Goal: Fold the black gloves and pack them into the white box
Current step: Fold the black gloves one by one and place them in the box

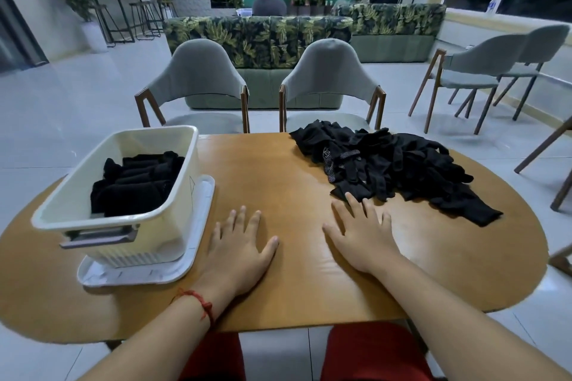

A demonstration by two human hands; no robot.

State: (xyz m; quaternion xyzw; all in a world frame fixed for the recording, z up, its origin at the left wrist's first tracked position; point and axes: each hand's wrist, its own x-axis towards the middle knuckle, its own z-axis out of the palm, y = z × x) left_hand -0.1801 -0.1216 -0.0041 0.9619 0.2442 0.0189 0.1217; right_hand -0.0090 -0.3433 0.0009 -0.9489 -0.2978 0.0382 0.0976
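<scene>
On the wooden counter point(294, 170), the white box point(139, 244) at ten o'clock holds folded black gloves point(136, 182), the left hand point(240, 246) and right hand point(360, 233) lie flat and empty near six, and a pile of loose gloves point(396, 161) sits at two.

A head-worn wide-angle camera looks forward and down, close over the left hand point(238, 246) and right hand point(363, 237) on the table point(278, 170).
</scene>
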